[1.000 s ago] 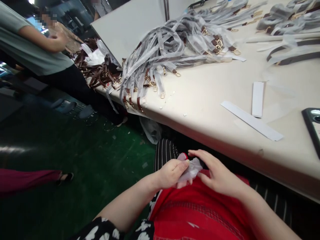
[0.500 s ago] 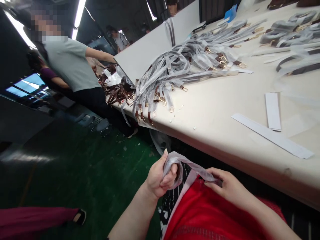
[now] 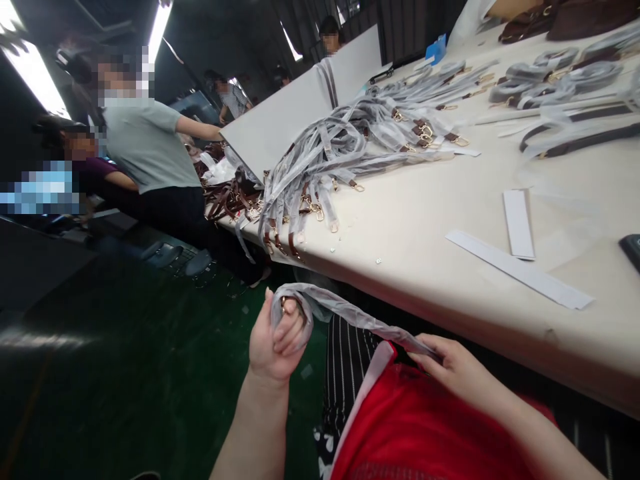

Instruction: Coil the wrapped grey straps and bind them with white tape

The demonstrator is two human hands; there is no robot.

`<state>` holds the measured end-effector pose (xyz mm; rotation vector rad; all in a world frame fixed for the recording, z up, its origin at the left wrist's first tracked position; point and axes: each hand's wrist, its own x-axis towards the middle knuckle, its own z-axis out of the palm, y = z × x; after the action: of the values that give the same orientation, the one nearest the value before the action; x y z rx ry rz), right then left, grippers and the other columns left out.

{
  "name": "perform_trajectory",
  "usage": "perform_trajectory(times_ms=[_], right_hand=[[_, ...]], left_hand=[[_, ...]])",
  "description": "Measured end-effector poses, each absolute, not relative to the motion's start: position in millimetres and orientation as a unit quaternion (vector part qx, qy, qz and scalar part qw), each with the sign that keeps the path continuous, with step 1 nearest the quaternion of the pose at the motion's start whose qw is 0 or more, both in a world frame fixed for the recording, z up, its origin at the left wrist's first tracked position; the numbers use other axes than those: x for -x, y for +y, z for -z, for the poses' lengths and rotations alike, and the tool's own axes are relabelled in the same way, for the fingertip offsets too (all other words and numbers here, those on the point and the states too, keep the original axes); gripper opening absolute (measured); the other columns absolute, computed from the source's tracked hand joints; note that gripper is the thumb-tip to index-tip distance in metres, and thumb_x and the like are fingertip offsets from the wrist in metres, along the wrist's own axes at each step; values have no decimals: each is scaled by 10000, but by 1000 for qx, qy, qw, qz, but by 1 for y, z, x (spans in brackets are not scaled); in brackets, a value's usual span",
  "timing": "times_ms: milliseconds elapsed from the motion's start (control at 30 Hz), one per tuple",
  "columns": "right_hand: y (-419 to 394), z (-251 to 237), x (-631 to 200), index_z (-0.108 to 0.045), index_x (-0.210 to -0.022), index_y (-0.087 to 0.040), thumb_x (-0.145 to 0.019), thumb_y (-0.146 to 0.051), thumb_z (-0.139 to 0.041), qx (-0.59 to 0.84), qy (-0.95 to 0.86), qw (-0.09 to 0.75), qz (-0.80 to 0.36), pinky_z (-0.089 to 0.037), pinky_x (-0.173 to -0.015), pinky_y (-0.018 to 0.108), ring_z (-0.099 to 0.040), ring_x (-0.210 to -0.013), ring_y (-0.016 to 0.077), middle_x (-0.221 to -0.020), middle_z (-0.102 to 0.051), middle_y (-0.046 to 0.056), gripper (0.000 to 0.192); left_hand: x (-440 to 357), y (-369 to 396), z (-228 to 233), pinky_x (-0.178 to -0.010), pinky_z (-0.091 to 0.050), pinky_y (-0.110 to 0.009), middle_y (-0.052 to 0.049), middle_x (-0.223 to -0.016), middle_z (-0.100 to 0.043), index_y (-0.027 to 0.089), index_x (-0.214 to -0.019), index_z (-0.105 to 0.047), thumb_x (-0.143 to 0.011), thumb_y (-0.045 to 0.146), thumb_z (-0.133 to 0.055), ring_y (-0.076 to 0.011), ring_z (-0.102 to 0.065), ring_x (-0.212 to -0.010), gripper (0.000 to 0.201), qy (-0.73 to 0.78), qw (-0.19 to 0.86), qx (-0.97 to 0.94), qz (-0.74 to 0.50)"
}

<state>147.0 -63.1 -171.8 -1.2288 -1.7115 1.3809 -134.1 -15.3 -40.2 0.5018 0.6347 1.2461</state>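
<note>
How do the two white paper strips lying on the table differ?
The long strip runs slanted across the table; the short strip lies nearly straight, away from the edge. The long strip is narrower, the short strip wider. Their ends look close; touching is unclear. Both are flat, white and untouched by either hand.

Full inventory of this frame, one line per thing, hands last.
wrapped strap: one, grey film, stretched between both hands
strap pile: many, grey-wrapped with gold clasps, table middle
brown straps: a heap, unwrapped, table's left end
coiled straps: several, grey, far right
paper strips: two, white, near edge
table: one, cream
white boards: two, leaning at the back
dark device: one, right edge
red cloth: one, lap
co-worker: one, grey shirt, left
floor: green
left hand: fist on the strap's looped end
right hand: fingers pinch its other end
</note>
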Motion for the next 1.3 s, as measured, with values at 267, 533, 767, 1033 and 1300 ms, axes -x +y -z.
perform_trajectory(times_ms=[267,533,767,1033,1300], right_hand=[[-75,135,-140,-687,-904,-204,-963,-479,-482,443,-652,266,-555,-468,-688,260,-591,-742,205,-810,-671,11,348],[-83,125,-124,-712,-925,-220,-880,-488,-586,386,-624,318,-601,-542,-786,288,-643,-807,257,-862,-700,30,299],[-84,102,-151,-669,-796,-182,-792,-573,-685,468,-521,343,-627,-482,-539,235,-534,-630,180,-690,-568,9,391],[-60,134,-168,-680,-900,-193,-913,-561,-540,492,-620,280,-543,-522,-643,302,-597,-663,190,-758,-642,29,394],[-77,141,-120,-615,-1162,-203,-1031,-351,-316,428,-769,256,-400,-470,-941,428,-638,-1030,258,-1133,-692,97,358]], left_hand=[[132,11,38,-481,-461,-161,2,-652,-503,24,-989,-603,-1049,316,-249,-57,-504,-490,462,316,692,-133,-635],[96,20,92,-805,-547,-312,-95,-957,-674,136,-1171,-597,-1003,398,-424,-152,-665,-772,356,465,394,-404,-682],[91,-14,146,-884,-543,-475,-238,-1099,-683,57,-1206,-602,-925,665,-265,-351,-658,-1058,749,330,36,-903,-272],[84,-46,130,-521,-422,-269,-56,-638,-611,164,-773,-614,-963,585,-311,-187,-595,-560,552,352,196,-913,-61],[107,-54,116,-401,-331,-187,-3,-479,-571,149,-641,-591,-927,682,-326,-90,-473,-382,660,394,666,-634,-3]])
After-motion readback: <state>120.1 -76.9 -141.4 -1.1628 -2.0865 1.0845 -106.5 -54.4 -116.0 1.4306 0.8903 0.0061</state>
